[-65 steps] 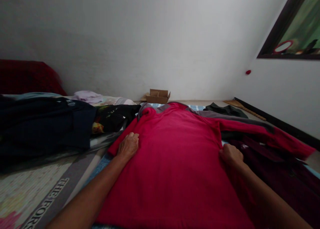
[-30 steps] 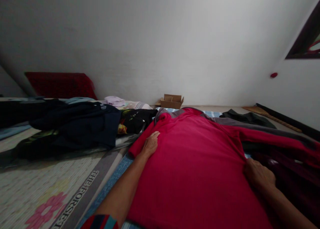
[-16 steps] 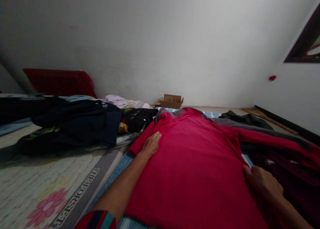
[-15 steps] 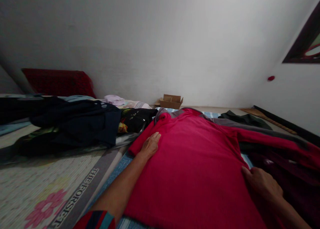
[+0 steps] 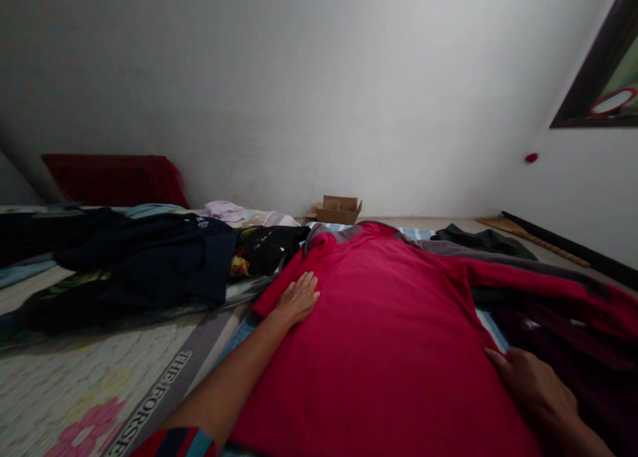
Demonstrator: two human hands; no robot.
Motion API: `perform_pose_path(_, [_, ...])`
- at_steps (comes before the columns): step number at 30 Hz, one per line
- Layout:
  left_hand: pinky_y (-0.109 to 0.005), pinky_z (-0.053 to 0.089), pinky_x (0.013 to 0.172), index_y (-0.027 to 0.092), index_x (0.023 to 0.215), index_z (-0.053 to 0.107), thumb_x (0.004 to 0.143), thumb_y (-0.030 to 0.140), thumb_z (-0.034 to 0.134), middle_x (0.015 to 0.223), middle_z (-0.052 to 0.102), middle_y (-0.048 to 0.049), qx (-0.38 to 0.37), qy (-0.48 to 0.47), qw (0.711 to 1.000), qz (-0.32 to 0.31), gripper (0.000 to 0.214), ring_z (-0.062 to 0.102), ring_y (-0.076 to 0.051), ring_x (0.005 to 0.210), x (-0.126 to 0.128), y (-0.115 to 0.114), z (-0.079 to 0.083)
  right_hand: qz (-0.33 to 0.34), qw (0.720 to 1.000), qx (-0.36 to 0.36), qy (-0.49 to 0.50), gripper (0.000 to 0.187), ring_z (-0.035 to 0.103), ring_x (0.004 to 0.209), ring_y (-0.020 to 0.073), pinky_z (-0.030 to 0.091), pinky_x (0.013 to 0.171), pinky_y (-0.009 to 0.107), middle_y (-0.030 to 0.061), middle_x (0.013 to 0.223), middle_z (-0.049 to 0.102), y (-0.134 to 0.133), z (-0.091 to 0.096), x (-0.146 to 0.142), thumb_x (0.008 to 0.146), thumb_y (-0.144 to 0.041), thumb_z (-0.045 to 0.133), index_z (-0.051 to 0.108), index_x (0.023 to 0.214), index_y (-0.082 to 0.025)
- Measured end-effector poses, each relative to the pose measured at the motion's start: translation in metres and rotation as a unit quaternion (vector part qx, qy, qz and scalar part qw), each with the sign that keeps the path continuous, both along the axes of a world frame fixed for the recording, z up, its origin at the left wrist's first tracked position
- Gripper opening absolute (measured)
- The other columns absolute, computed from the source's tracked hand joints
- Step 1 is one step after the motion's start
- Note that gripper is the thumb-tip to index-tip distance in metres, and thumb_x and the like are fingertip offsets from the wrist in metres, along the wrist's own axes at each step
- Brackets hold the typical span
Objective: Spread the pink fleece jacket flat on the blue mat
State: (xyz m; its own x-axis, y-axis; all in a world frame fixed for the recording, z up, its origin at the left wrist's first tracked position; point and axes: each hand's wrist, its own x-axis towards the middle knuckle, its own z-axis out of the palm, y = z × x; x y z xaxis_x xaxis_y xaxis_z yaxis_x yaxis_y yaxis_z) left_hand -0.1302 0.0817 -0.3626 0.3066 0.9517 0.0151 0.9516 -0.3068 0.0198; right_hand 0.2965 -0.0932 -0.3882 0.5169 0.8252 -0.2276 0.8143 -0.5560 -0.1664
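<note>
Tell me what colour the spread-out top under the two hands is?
The top is bright red, with grey along collar and shoulder; the head view shows it.

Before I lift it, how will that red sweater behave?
Likely floppy: the red sweater lies flat, sleeve draped over dark clothes. Probably light, fabric looks fleecy. Pushed, it may bunch under the flat left hand and right hand.

I was in a bedroom at home: a red pillow [image 5: 114, 178] by the wall, dark clothes [image 5: 144, 264] heaped on a flower-printed mat [image 5: 64, 377], a framed picture [image 5: 603, 78].
</note>
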Motion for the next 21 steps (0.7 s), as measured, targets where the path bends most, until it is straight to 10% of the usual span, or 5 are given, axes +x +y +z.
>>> perform_pose_path(6, [-0.034,0.039,0.095,0.015,0.099,0.06,0.086,0.02,0.041,0.118,0.056,-0.0127,0.083,0.017,0.996,-0.032,0.024,0.05,-0.022,0.113,0.018,0.011,0.031,0.115,0.986,0.018,-0.123,0.028,0.06,0.099,0.0284,0.044,0.075,0.037,0.0121,0.107,0.064,0.018,0.022,-0.023,0.091,-0.037,0.036,0.057,0.097,-0.02])
perform_pose_path(13, [-0.041,0.034,0.097,0.012,0.108,0.055,0.086,0.022,0.045,0.121,0.051,-0.0159,0.195,0.0,0.98,-0.028,0.026,0.04,-0.027,0.119,0.063,0.096,0.089,0.296,0.938,0.144,-0.107,0.023,0.058,0.094,0.023,0.042,0.075,0.028,0.0099,0.1,0.063,0.135,0.056,-0.142,0.09,-0.032,0.042,0.057,0.099,-0.017])
perform_pose_path(17, [-0.056,0.028,0.097,0.012,0.117,0.054,0.069,0.035,0.068,0.133,0.044,-0.0214,0.102,0.012,0.989,0.106,0.055,0.031,-0.039,0.127,0.082,0.15,0.084,0.377,0.906,0.19,-0.028,0.032,0.051,0.106,0.0243,0.038,0.087,0.033,0.0114,0.114,0.057,0.2,0.045,-0.199,0.089,-0.037,0.044,0.053,0.112,-0.016])
perform_pose_path(21, [-0.05,0.04,0.087,0.013,0.094,0.067,0.069,0.027,0.068,0.105,0.064,-0.0184,0.04,0.004,0.989,0.142,0.029,0.057,-0.036,0.103,0.068,0.185,0.075,0.389,0.9,0.198,-0.001,0.051,0.04,0.12,0.0294,0.03,0.098,0.043,0.0142,0.128,0.047,0.228,0.015,-0.218,0.087,-0.054,0.041,0.049,0.121,-0.017])
